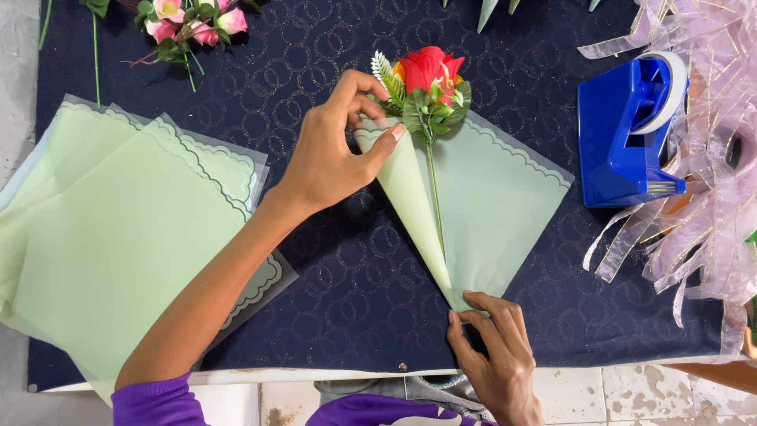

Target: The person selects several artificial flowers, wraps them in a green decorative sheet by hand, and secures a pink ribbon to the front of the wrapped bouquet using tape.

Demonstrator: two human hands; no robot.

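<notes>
A red artificial rose (430,69) with green leaves and a thin stem lies on a pale green wrapping sheet (493,209) with a scalloped edge. The sheet's left side is folded over the stem into a cone. My left hand (335,150) pinches that folded top edge beside the leaves. Fingertips of my right hand (493,351) press down the pointed bottom tip of the cone. Both rest on a dark blue patterned cloth (339,260).
A stack of pale green sheets (118,237) lies at left. Pink artificial flowers (193,22) sit at the top left. A blue tape dispenser (627,130) stands at right, beside a heap of sheer pink ribbon (710,181). Tiled floor shows below the cloth's edge.
</notes>
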